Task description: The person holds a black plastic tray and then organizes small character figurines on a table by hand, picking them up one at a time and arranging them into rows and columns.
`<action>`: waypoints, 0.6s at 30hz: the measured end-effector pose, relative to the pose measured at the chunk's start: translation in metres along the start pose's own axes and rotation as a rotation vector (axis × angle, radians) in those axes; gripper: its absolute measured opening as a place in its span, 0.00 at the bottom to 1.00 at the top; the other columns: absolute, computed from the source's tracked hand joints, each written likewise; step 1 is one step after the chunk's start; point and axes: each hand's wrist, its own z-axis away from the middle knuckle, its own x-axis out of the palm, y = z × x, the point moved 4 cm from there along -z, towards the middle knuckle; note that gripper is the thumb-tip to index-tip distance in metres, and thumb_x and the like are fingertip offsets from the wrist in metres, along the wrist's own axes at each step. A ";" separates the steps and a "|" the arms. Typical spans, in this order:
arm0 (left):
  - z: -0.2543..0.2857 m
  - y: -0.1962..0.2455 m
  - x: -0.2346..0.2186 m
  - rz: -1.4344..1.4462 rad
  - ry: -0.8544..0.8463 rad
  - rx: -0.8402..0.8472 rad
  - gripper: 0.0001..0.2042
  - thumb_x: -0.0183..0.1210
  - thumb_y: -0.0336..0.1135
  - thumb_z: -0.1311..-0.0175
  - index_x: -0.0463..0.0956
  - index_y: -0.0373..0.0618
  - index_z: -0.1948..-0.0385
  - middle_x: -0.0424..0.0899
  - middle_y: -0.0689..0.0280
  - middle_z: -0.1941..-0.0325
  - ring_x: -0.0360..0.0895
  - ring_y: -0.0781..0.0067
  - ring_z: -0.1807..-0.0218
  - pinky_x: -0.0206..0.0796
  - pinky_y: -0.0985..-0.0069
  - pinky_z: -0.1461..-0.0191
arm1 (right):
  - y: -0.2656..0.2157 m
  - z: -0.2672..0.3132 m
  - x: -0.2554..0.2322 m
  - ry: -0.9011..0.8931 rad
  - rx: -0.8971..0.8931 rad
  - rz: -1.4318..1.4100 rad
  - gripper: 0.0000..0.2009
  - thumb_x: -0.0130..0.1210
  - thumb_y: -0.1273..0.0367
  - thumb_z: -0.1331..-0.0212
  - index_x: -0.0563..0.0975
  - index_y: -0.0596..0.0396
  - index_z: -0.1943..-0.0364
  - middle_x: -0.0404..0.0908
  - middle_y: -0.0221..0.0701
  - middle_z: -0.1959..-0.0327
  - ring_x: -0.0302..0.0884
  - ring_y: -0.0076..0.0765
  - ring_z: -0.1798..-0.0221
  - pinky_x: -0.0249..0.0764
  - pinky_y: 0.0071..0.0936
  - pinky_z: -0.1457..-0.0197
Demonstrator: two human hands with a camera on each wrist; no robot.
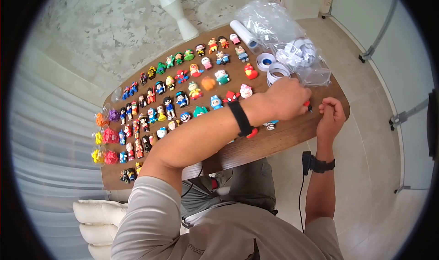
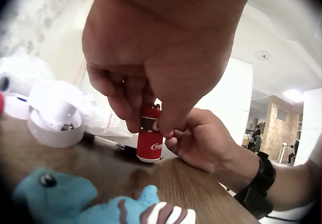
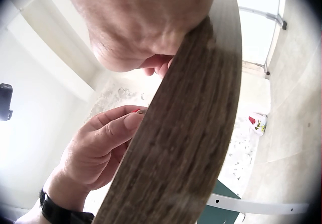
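A small red can-shaped charm (image 2: 150, 146) with white lettering is upright at the tabletop, its top pinched between the fingertips of my left hand (image 2: 161, 53). In the head view, my left hand (image 1: 289, 99) reaches across the table's right end and partly hides the charm (image 1: 307, 104). Just beyond the charm in the left wrist view, my right hand (image 2: 204, 141) has its fingers loosely curled close to it; contact is unclear. The head view puts my right hand (image 1: 331, 116) at the table edge, with nothing visible in it.
Rows of colourful figurines (image 1: 181, 99) cover much of the wooden table (image 1: 274, 142). Rolls of white tape (image 1: 278, 72) and clear plastic bags (image 1: 270, 22) lie at the far right. A dark-ended pen (image 2: 108, 143) is behind the charm; a blue figure (image 2: 60, 194) is in front.
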 end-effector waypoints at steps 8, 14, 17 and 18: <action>0.013 -0.021 -0.035 0.122 0.045 -0.141 0.15 0.62 0.44 0.38 0.80 0.43 0.56 0.87 0.54 0.65 0.84 0.50 0.57 0.74 0.57 0.52 | -0.003 0.000 0.000 -0.004 0.010 0.006 0.08 0.48 0.80 0.36 0.79 0.60 0.61 0.79 0.26 0.70 0.74 0.17 0.67 0.69 0.16 0.63; 0.073 -0.100 -0.059 -0.114 -0.107 -0.291 0.22 0.65 0.47 0.39 0.78 0.42 0.49 0.85 0.52 0.54 0.81 0.48 0.48 0.72 0.57 0.43 | -0.005 -0.001 0.001 0.016 0.022 0.031 0.08 0.48 0.79 0.35 0.80 0.59 0.62 0.79 0.25 0.70 0.73 0.16 0.68 0.68 0.16 0.63; 0.090 -0.095 -0.041 -0.214 -0.243 -0.343 0.27 0.67 0.50 0.42 0.76 0.43 0.45 0.83 0.53 0.49 0.76 0.49 0.40 0.68 0.56 0.37 | -0.005 0.000 0.001 0.018 0.017 0.035 0.07 0.49 0.79 0.35 0.80 0.59 0.62 0.79 0.25 0.70 0.73 0.16 0.68 0.68 0.16 0.64; 0.094 -0.092 -0.035 -0.233 -0.281 -0.371 0.29 0.68 0.51 0.43 0.76 0.43 0.44 0.83 0.53 0.47 0.74 0.49 0.38 0.66 0.56 0.36 | -0.005 0.000 0.001 0.018 0.012 0.034 0.07 0.49 0.79 0.35 0.80 0.59 0.62 0.79 0.25 0.70 0.73 0.16 0.68 0.68 0.16 0.64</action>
